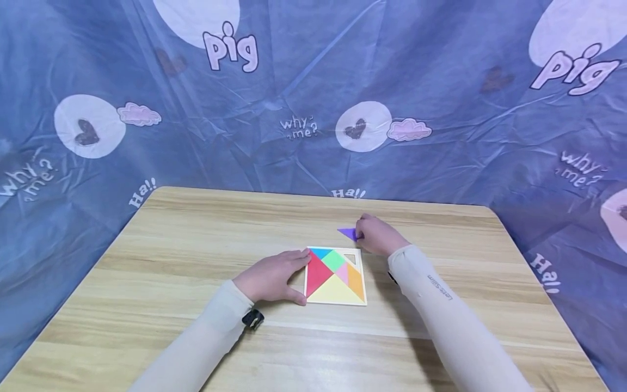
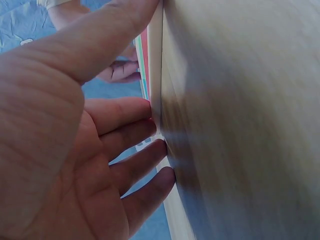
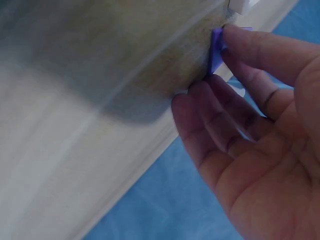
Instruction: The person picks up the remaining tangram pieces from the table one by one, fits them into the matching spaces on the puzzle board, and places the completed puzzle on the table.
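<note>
A square tangram tray (image 1: 338, 304) with a pale rim lies mid-table, bearing red (image 1: 317, 273), yellow (image 1: 338, 291), blue (image 1: 320, 252), green (image 1: 334, 261), pink (image 1: 342, 272) and orange (image 1: 355, 282) pieces. In its upper right corner a triangular slot (image 1: 350, 258) shows no piece. My left hand (image 1: 275, 275) rests against the tray's left side, thumb near the lower corner and extended fingers (image 2: 145, 170) toward the upper one. Just beyond the tray, my right hand (image 1: 379, 234) pinches a purple triangle piece (image 1: 348, 233) between thumb and finger; part of it is hidden by the fingertips (image 3: 237, 37).
The wood-grain table (image 1: 196, 239) extends around the tray on every side. Behind its far edge hangs a blue printed cloth (image 1: 274, 158), which also runs along both sides. A black strap piece (image 1: 252, 319) shows at the left wrist.
</note>
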Motion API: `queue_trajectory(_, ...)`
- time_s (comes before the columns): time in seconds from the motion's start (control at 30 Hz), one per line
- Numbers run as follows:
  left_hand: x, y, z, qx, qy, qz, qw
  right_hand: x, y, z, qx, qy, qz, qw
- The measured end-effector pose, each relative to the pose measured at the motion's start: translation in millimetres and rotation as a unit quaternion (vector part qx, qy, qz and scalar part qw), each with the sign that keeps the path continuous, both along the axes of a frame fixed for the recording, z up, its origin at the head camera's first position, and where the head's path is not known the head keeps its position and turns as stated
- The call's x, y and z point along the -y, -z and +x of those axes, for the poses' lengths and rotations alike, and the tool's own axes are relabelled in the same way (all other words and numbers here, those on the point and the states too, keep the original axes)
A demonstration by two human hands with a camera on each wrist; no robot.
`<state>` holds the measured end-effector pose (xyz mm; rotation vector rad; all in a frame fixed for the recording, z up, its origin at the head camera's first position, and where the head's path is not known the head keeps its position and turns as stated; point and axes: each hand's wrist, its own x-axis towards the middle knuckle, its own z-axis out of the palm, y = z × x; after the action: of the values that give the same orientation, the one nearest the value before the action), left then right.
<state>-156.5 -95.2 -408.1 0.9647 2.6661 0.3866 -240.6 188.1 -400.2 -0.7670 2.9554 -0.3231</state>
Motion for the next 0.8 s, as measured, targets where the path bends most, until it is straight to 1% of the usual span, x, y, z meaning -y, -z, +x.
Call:
queue_trajectory(0.07,0.1,0.1,0.0,0.001,0.000,0.001,1.0000,-5.2,1.0,3.4,0.016,0.027,-0.016,0.999)
queue_trajectory(0.17,0.3,0.1,0.0,0.001,0.001,0.004,1.0000,-13.3,1.2,8.2,0.034,0.059,-0.023,0.997)
queue_trajectory(0.3,0.9,0.1,-0.8,-0.001,0.004,0.005,1.0000,-22.9,0.6,15.7,0.042,0.080,-0.015,0.996)
queue_trajectory(0.4,1.3,0.6,-1.7,0.000,0.005,0.005,1.0000,-26.7,-0.4,22.5,0.055,0.104,-0.023,0.993)
queue_trajectory(0.6,3.3,1.5,-3.9,0.001,0.004,0.005,1.0000,-27.5,-3.8,31.2,0.092,0.161,-0.034,0.982)
queue_trajectory(0.67,3.7,1.3,-4.5,0.001,0.004,0.006,1.0000,-27.5,-4.3,33.2,0.098,0.177,-0.048,0.978)
queue_trajectory(0.8,3.2,1.0,-5.7,0.002,0.008,0.008,0.9999,-29.4,-2.6,37.4,0.096,0.198,-0.082,0.972)
